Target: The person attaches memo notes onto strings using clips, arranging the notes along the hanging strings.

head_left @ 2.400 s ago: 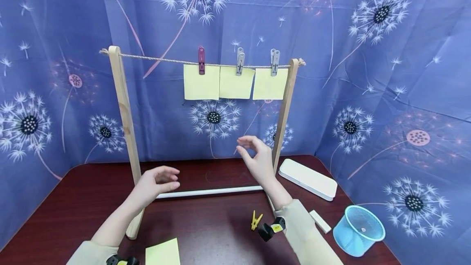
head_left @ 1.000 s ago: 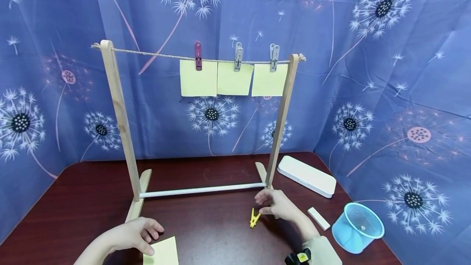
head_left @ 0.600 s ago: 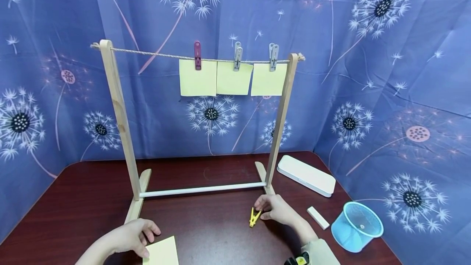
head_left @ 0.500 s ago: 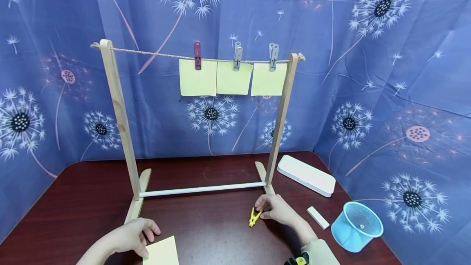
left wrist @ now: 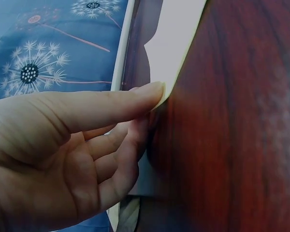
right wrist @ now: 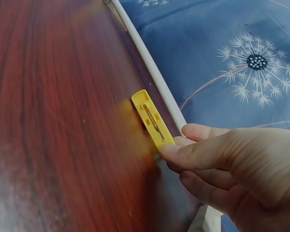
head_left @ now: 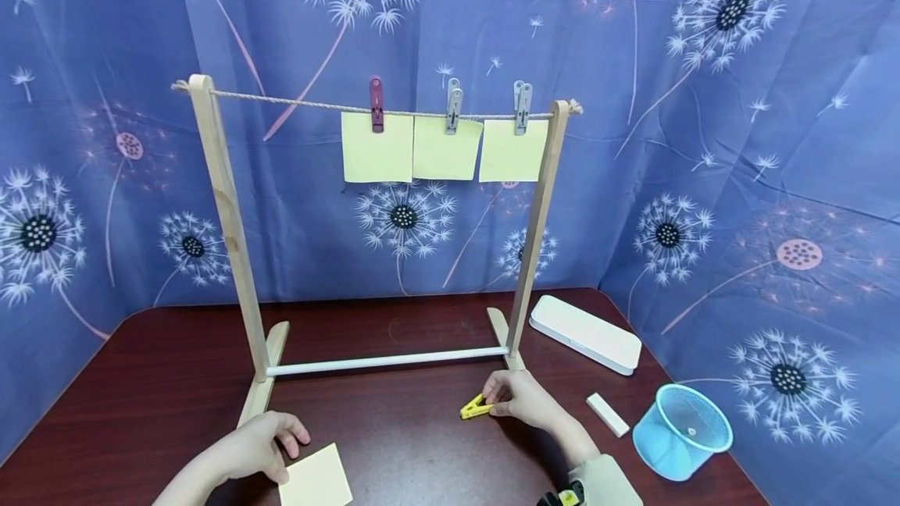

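Observation:
At the front of the table my left hand [head_left: 256, 447] pinches the corner of a yellow sticky note [head_left: 318, 479] between thumb and fingers; the left wrist view shows the note [left wrist: 176, 41] edge-on. My right hand [head_left: 526, 399] pinches a yellow clothespin [head_left: 476, 408] by its handle end, near the stand's right foot. Seen in the right wrist view, the clothespin [right wrist: 153, 121] points away from the thumb. Three yellow notes hang from the rope [head_left: 295, 103]: one under a dark red clothespin [head_left: 376, 105], two under grey clothespins [head_left: 453, 106].
A wooden stand, with a left post [head_left: 228, 217] and right post [head_left: 540, 229], carries the rope; a white bar [head_left: 387, 363] joins its feet. At right lie a white case [head_left: 586, 334], a small white block [head_left: 608, 415] and a blue mesh cup [head_left: 682, 436].
Both hands have come down from mid-air to the table. The right hand has taken hold of the yellow clothespin and turned it leftward. The left hand has taken the note's corner and shifted it slightly.

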Available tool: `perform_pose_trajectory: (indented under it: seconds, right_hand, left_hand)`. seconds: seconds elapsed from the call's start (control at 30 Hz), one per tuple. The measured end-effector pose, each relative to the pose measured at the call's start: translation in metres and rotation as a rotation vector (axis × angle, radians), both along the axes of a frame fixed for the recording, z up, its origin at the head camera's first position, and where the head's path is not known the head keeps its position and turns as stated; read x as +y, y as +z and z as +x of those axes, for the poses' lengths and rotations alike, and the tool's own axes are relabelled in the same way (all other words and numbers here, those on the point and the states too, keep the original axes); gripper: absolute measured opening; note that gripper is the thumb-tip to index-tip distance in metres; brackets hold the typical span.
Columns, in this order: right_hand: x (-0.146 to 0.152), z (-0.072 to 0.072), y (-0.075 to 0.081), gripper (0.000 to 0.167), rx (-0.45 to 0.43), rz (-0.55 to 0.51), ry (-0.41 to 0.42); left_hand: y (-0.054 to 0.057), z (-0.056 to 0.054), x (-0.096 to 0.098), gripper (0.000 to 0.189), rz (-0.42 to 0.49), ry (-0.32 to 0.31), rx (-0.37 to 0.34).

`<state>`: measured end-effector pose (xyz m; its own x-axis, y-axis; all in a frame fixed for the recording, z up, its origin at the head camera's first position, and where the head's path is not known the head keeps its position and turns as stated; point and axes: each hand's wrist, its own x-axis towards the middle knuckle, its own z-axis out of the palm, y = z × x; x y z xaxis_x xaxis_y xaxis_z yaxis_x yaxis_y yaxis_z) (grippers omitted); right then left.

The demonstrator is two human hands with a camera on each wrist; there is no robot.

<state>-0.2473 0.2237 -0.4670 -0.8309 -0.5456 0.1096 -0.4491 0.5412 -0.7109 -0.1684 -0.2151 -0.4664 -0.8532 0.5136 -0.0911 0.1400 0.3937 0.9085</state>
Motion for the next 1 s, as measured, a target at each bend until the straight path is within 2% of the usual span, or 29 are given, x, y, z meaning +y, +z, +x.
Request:
perform_pose_trajectory:
  seconds: [0.33, 0.57, 0.7, 0.83, 1.0]
  right_hand:
    - [-0.008, -0.002, -0.001, 0.018, -0.034, -0.026, 0.015]
    - [-0.005, -0.003, 0.001, 0.022, -0.048, -0.046, -0.003]
    - [-0.004, -0.005, 0.002, 0.027, -0.001, -0.027, -0.024]
    - [-0.003, -0.005, 0.001, 0.036, 0.034, 0.0, -0.001]
    - [-0.003, -0.005, -0.002, 0.045, 0.097, 0.057, 0.032]
  left_hand:
    - [0.002, -0.011, 0.014, 0.041, 0.009, 0.05, 0.015]
    - [0.008, -0.015, 0.016, 0.043, -0.023, 0.052, 0.058]
    - [0.011, -0.014, 0.02, 0.041, -0.105, 0.057, 0.106]
    - [0.01, -0.01, 0.027, 0.041, -0.213, 0.071, 0.173]
    - [0.01, -0.005, 0.034, 0.044, -0.33, 0.117, 0.255]
